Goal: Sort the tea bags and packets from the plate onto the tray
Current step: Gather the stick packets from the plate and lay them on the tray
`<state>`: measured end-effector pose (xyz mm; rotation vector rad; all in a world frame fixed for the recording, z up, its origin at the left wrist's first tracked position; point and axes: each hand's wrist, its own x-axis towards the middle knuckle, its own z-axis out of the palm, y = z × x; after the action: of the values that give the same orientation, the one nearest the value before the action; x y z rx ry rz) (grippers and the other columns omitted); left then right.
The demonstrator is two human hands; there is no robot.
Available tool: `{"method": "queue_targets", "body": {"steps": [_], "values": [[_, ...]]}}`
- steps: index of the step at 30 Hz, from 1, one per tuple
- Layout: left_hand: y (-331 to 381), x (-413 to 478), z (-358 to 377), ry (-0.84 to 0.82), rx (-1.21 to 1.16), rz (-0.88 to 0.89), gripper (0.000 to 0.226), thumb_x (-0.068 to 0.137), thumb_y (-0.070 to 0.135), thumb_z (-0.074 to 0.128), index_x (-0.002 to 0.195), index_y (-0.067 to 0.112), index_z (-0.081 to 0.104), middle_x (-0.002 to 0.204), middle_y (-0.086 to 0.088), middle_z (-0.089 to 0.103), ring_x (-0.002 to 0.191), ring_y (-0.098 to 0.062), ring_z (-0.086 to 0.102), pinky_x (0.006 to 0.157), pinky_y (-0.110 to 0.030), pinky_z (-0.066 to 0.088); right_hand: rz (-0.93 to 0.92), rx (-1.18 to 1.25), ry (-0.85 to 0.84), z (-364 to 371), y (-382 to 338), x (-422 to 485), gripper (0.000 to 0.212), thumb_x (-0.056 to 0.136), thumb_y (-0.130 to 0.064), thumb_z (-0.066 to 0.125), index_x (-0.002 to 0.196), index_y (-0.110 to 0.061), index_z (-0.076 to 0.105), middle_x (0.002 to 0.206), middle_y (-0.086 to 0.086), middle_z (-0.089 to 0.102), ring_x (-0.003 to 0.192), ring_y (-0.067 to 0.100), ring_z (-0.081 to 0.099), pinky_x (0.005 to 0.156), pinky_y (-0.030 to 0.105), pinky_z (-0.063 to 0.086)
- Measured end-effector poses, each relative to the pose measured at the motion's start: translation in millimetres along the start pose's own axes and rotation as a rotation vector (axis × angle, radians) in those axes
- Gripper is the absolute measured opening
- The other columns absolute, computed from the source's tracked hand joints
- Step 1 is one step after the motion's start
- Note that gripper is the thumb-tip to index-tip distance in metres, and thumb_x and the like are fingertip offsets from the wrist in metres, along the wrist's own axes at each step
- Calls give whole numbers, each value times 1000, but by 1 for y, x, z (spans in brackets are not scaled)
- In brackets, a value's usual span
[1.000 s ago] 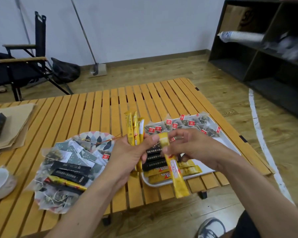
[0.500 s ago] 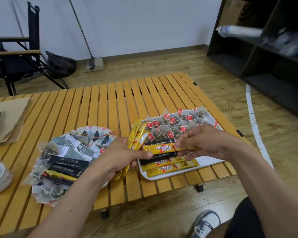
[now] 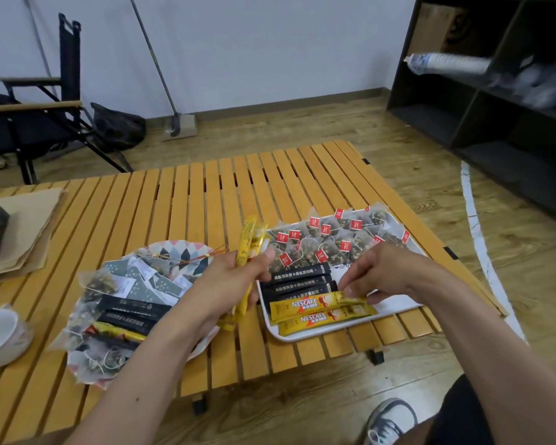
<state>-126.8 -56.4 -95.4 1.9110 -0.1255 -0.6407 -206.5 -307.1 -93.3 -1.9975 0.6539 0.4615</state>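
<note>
Caller: Tray (image 3: 398,308) on the right of the slatted table (image 3: 206,194), plate (image 3: 187,252) on the left, and both hands are working between them.

Analyst: Look at the left hand (image 3: 235,284). Its fingers are wrapped round a bundle (image 3: 249,239) of yellow sticks with the thumb clamped across the front. The bundle stands nearly upright over the gap between plate and tray.

Caller: And the right hand (image 3: 389,274)?

Analyst: It's low over the tray, fingertips pinching the right end of a yellow Nescafé stick (image 3: 305,305). That stick lies along the tray's near side, touching a second yellow one (image 3: 321,319) at the near rim. Whether the pinched end is off the surface, I cannot tell.

Caller: What's behind those two?

Analyst: Three black sticks (image 3: 299,281) lie side by side just behind the yellow pair. Behind them, tea bags (image 3: 331,239) with red tags fill the far half of the tray.

Caller: How about the plate?

Analyst: There's a loose heap (image 3: 132,303) on it, with tea bags, black sticks and one yellow stick near the front. A white cup (image 3: 0,335) sits at the table's left edge, well apart from the plate.
</note>
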Motion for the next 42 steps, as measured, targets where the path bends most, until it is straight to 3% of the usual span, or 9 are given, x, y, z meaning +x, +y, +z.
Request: {"method": "queue_targets", "body": {"steps": [5,9,12,14,18,21,27,34,42], "values": [[1,-2,15,-248,-345,-169,32,102,26,54,116,-1,63,90,-15,71,56,-18,57,54,-32,48,-13,-113,53,8,-4,5,12,77,-8,87,84,-18,84,89,2,80,76,10,66,58,20,51],[-3,-2,20,-259,-198,-128,20,96,11,62,114,1,63,78,-13,62,58,-18,54,56,-31,46,-101,-101,138,11,-3,5,13,70,-12,92,77,-15,82,72,-8,78,79,10,71,69,28,57],[-3,-5,20,-351,-167,-84,26,96,9,65,121,1,60,79,-13,60,60,-16,54,58,-30,48,-238,184,224,11,-9,-3,17,76,-28,89,82,-16,77,70,-9,74,64,5,63,59,23,47],[-1,-7,20,-434,-159,-44,26,98,8,64,123,0,58,76,-4,67,61,-13,55,58,-26,51,-284,335,180,14,-15,-8,24,80,-36,84,96,-20,75,82,-4,77,65,8,63,60,26,48],[0,-9,16,-552,-99,-8,30,97,13,67,124,2,59,80,2,73,66,-11,60,61,-23,54,-287,375,69,19,-20,-12,21,86,-24,80,103,-13,75,80,0,73,66,8,62,59,24,50],[-2,-5,8,-502,-128,-37,38,88,17,77,123,7,65,101,-15,75,71,-13,65,64,-23,57,-209,390,30,6,-16,-12,16,86,-18,80,98,-9,74,82,2,74,72,10,65,62,24,50],[-2,3,-8,-335,-124,-67,42,78,21,83,113,3,68,96,-12,78,71,-13,68,44,-16,41,-130,245,-125,-13,-3,-14,20,85,-11,80,105,-11,76,87,5,76,79,14,69,67,27,51],[-12,4,-10,-184,54,-58,37,83,36,82,108,11,71,95,-19,78,80,-26,58,50,-25,36,-15,-63,-147,-27,10,-13,13,80,-14,85,91,-18,80,77,0,75,69,8,66,60,23,46],[-10,-2,3,-170,157,22,33,71,14,93,96,9,72,74,1,76,64,-7,70,51,-16,49,102,-169,-71,-14,9,-7,27,76,-17,90,97,-7,77,68,4,74,62,14,65,50,21,44]]}}
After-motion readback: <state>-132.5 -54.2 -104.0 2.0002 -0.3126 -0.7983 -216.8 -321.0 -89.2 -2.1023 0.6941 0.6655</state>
